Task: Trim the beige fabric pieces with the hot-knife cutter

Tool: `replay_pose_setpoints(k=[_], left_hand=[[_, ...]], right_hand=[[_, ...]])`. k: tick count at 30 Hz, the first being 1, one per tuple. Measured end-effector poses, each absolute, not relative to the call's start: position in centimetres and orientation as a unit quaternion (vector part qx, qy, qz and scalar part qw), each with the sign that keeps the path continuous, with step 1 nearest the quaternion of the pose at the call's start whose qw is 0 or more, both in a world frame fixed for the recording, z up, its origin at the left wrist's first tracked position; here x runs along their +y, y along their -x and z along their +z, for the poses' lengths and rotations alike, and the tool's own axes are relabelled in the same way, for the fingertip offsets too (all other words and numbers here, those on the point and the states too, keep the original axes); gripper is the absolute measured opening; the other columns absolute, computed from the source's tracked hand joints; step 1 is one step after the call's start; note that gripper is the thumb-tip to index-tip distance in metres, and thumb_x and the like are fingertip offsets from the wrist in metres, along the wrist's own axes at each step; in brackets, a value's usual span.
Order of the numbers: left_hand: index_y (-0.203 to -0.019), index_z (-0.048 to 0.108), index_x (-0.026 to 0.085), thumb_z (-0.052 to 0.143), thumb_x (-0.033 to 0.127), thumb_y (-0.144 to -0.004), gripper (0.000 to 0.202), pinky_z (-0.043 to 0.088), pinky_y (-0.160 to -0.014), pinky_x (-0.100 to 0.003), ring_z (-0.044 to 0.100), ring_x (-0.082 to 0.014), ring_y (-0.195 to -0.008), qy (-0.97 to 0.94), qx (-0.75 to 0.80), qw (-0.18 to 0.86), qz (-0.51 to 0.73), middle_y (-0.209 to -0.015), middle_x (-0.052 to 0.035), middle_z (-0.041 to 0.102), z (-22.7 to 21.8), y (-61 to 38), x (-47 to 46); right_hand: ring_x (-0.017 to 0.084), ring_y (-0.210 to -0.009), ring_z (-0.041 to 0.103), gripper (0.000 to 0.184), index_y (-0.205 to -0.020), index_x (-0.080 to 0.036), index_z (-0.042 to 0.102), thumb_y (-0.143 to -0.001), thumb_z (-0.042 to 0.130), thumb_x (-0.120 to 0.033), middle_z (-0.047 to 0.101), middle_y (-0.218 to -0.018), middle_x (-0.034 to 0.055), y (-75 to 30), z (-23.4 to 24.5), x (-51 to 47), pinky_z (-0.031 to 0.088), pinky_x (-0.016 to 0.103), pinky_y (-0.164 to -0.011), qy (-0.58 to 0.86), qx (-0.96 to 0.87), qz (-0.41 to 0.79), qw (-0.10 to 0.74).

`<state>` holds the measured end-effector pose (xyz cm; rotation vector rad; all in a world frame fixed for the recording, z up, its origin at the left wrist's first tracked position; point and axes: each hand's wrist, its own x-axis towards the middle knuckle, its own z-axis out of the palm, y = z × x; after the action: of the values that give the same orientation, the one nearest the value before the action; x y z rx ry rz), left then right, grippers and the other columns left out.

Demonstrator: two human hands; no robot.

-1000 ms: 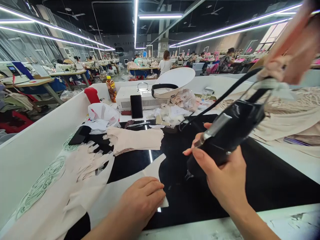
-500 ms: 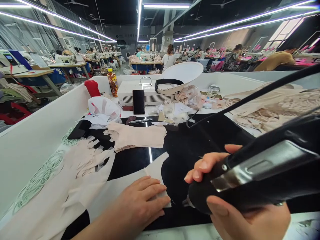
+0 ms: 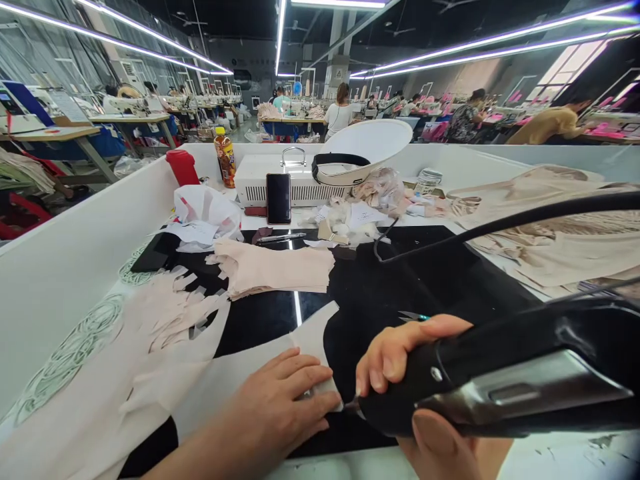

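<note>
My left hand (image 3: 280,407) lies flat, fingers spread, on a pale beige fabric piece (image 3: 235,373) at the near edge of the black work surface (image 3: 435,273). My right hand (image 3: 415,373) is wrapped round a black corded hand tool (image 3: 505,373) with a metal plate. The tool's tip sits right at the fabric's corner beside my left fingertips. Its black cable (image 3: 500,223) loops up and off to the right. A small pair of scissors (image 3: 414,316) lies just behind my right fingers.
A stack of beige fabric (image 3: 275,267) and cut scraps (image 3: 175,313) lie to the left. At the back stand a white box (image 3: 295,183), a phone (image 3: 279,198), a white shade (image 3: 370,143), a bottle (image 3: 226,157) and a red cup (image 3: 182,167). Beige cloth (image 3: 560,233) piles up on the right. Other people work at far tables.
My right hand has brought the black tool down and leftward, from raised over the black surface to the fabric's corner by my left fingers. My left hand has stayed on the fabric.
</note>
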<state>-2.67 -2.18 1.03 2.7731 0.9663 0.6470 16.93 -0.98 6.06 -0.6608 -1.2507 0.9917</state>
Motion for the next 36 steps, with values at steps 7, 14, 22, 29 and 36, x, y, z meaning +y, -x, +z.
replay_pose_setpoints(k=[7,14,22,29,36], left_hand=[[-0.131,0.068,0.023,0.056,0.028,-0.109,0.025,0.051,-0.115,-0.041,0.068,-0.0215,-0.123,-0.92,0.318,0.074,0.216,-0.131,-0.0053,0.072,1.0,2.8,-2.2],[-0.134,0.067,0.023,0.052,0.028,-0.111,0.028,0.049,-0.117,-0.041,0.068,-0.0213,-0.123,-0.921,0.323,0.072,0.207,-0.132,-0.006,0.072,1.1,3.1,-2.2],[-0.134,0.066,0.021,0.05,0.029,-0.112,0.028,0.052,-0.114,-0.043,0.068,-0.0226,-0.123,-0.924,0.317,0.051,0.209,-0.132,-0.0056,0.072,0.7,3.2,-2.3],[-0.13,0.067,0.019,0.047,0.028,-0.113,0.028,0.056,-0.11,-0.043,0.069,-0.0236,-0.121,-0.927,0.308,0.024,0.211,-0.13,-0.006,0.073,0.6,3.2,-2.3],[-0.123,0.067,0.017,0.043,0.027,-0.113,0.028,0.057,-0.109,-0.043,0.07,-0.0239,-0.118,-0.927,0.304,-0.002,0.219,-0.126,-0.0078,0.074,0.6,3.1,-2.3]], right_hand=[[0.016,-0.058,0.055,0.043,-0.118,-0.033,0.049,-0.091,0.077,-0.053,0.053,-0.077,-0.0041,-17.1,5.5,-0.8,0.057,0.031,-0.052,0.295,-0.55,0.422,0.658],[0.015,-0.059,0.054,0.041,-0.115,-0.033,0.051,-0.091,0.078,-0.053,0.053,-0.077,-0.0046,-16.6,6.0,-0.7,0.056,0.028,-0.052,0.286,-0.544,0.426,0.664],[0.014,-0.058,0.056,0.037,-0.112,-0.029,0.057,-0.09,0.08,-0.048,0.054,-0.076,-0.0038,-16.3,6.6,-0.5,0.056,0.027,-0.051,0.262,-0.536,0.433,0.676],[0.013,-0.064,0.058,0.037,-0.119,-0.028,0.057,-0.093,0.079,-0.043,0.055,-0.08,-0.0026,-16.3,6.1,-0.6,0.058,0.027,-0.056,0.244,-0.526,0.445,0.682],[0.013,-0.066,0.061,0.038,-0.124,-0.029,0.057,-0.095,0.079,-0.038,0.061,-0.084,-0.0014,-15.9,5.9,-0.5,0.057,0.026,-0.058,0.215,-0.522,0.452,0.69]])
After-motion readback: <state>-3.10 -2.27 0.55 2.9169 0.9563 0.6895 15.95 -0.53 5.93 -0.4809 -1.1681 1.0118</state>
